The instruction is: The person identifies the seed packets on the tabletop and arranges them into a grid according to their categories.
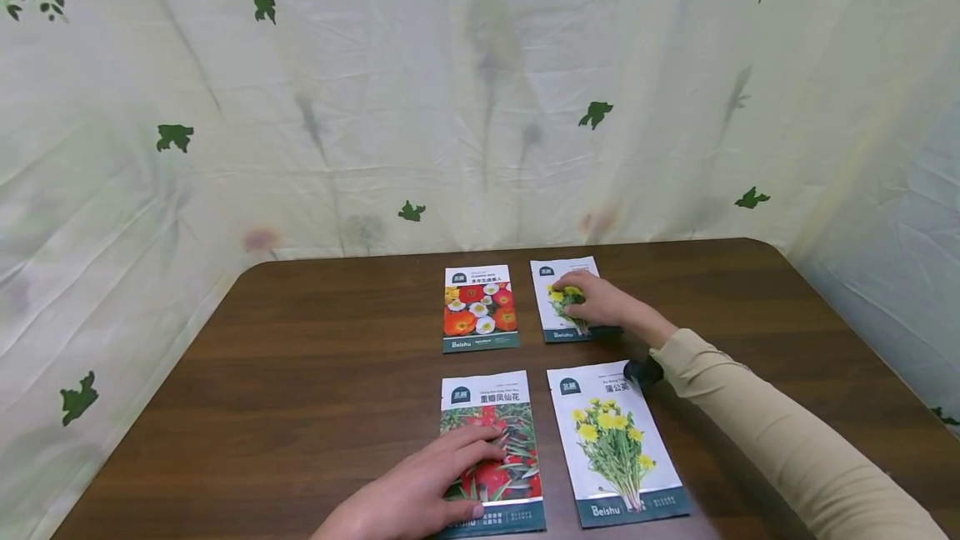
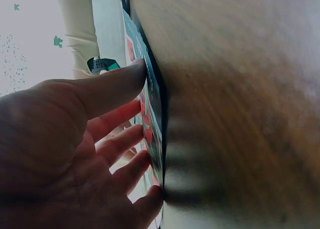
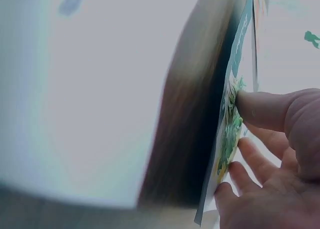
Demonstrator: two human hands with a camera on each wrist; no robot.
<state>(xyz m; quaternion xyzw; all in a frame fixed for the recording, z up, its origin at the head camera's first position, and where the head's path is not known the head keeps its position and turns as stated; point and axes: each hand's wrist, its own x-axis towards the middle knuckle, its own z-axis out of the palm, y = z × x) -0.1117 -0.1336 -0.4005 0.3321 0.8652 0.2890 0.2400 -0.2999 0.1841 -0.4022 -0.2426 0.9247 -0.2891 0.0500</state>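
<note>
Four printed seed packets would be a count too many, so several lie flat in two rows on the brown table. My left hand [image 1: 423, 477] rests on the front left packet, a red-flowered seed packet [image 1: 517, 415], its fingers spread and fingertips touching the face. In the left wrist view the thumb and fingers [image 2: 127, 139] meet that packet's printed side. At the back right, my right hand [image 1: 606, 304] touches a seed packet with yellow flowers [image 1: 558, 325], covering part of its picture. The right wrist view shows the fingertips [image 3: 245, 146] against its face.
Below the right forearm lies a larger dandelion seed packet [image 1: 611, 440], a black wrist device [image 1: 643, 372] overlapping its top corner. A packet with orange and white flowers [image 1: 480, 311] lies at the back left. The wooden table [image 1: 300, 373] ends at a pale leaf-print curtain [image 1: 420, 107].
</note>
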